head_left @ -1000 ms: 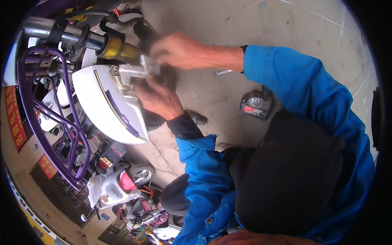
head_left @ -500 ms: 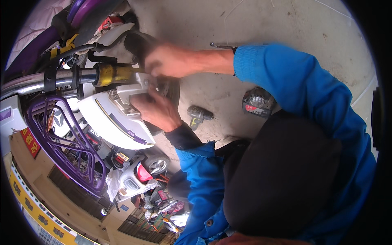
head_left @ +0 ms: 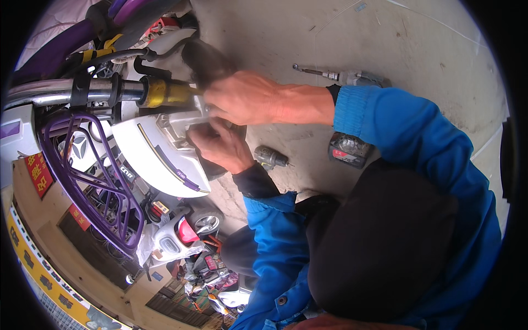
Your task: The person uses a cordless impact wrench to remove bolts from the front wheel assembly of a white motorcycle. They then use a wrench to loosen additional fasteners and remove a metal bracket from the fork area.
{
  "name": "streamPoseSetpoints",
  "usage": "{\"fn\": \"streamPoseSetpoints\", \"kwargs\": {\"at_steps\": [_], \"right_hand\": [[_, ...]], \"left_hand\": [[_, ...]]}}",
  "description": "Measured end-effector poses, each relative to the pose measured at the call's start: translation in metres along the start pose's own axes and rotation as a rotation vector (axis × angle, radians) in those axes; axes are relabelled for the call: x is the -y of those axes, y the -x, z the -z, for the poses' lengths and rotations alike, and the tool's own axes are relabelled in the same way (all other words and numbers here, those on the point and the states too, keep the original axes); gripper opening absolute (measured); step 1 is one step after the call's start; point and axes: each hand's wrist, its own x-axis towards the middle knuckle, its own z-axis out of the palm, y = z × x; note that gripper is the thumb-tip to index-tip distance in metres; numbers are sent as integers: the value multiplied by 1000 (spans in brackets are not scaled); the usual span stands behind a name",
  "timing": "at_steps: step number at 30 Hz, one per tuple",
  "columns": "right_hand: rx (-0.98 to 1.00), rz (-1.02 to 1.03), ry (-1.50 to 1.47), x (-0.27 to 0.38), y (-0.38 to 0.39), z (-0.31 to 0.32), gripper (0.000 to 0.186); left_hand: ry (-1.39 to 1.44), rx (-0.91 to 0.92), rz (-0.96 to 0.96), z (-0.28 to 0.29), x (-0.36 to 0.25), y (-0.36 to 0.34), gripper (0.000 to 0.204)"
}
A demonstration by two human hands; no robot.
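My right hand (head_left: pixel 242 99) is closed by the lower end of a fork leg with a yellow sleeve (head_left: pixel 165 93), fingertips pinched together. What lies between them is hidden. Just below it, my left hand (head_left: pixel 223 146) curls its fingers against a metal bracket (head_left: pixel 170 129) at the edge of a white fender (head_left: pixel 157 157). Whether it grips the bracket or a small part there cannot be made out. Behind both hands a dark wheel (head_left: pixel 213 169) is partly covered.
On the concrete floor lie a cordless drill (head_left: pixel 270 157), a battery pack (head_left: pixel 350 149) and a power ratchet (head_left: pixel 352 77) partly behind my right sleeve. A purple front rack (head_left: pixel 91 181) stands at the left. Several scooters, one white (head_left: pixel 173 242), are parked beyond it.
My right hand has come down nearer my left hand and is less blurred. The left hand keeps its place at the bracket. The whole view has shifted slightly, showing more of the power ratchet.
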Motion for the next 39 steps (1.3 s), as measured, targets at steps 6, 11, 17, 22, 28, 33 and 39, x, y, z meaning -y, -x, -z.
{"fn": "streamPoseSetpoints", "kwargs": {"at_steps": [6,11,17,22,28,33,39], "right_hand": [[-78,227,248,-1,1,-11,23],[86,-171,-124,16,-5,-3,30],[157,-495,-514,25,-1,10,33],[42,-588,-140,10,93,57,29],[-147,-886,451,0,255,108,40],[-31,-1148,349,6,278,105,46],[-360,-1316,-461,-26,294,70,50]], "left_hand": [[277,-19,-60,-2,-3,2,24],[137,-73,-146,1,11,2,21],[320,-59,76,7,13,-4,35],[314,-118,96,-8,18,0,38],[333,-165,43,-3,11,-4,35],[380,-123,98,-11,10,1,37],[376,-121,66,-7,12,1,33]]}}
